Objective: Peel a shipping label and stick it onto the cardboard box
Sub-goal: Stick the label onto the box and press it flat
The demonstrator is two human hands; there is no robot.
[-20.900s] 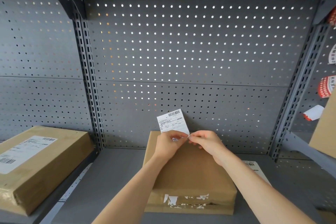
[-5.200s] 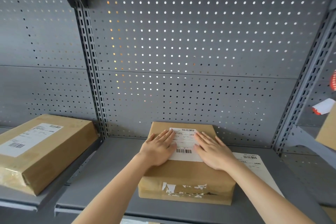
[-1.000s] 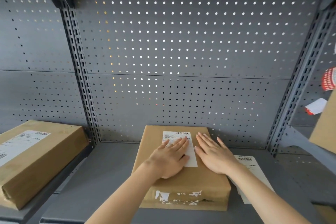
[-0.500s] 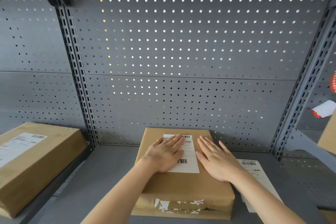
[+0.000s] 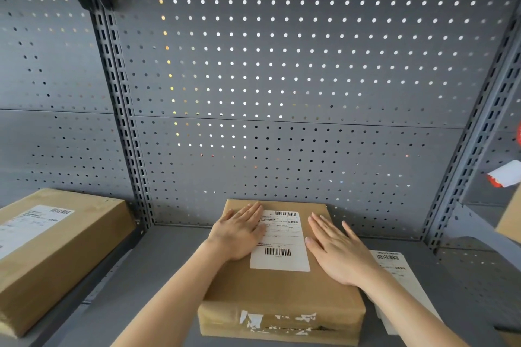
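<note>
While the far left edge cut off much of a brown cardboard parcel bearing a white printed label [image 5: 53, 251], its front corner ran out of view and its print was too small to read. Next to it stood a slotted grey metal upright [image 5: 124, 121] in front of the grey perforated back panel [image 5: 282, 65]. On the grey metal shelf [image 5: 169, 262] lay the flat brown cardboard box [image 5: 282, 290], with torn white tape scraps along its front face. The left hand [image 5: 236, 234] rested flat on the box top, fingers spread, its fingertips covering the left edge of the white rectangular shipping label [image 5: 280, 245], which lay stuck flat on the box top between the hands. Barcodes showed; the text was illegible. The right hand [image 5: 335, 253] lay open and flat just beside the label's right edge, holding nothing. Behind the right forearm, a white label sheet [image 5: 394, 265] on the shelf was partly hidden. At the far right, a white and red tag [image 5: 503, 176] was cropped.
</note>
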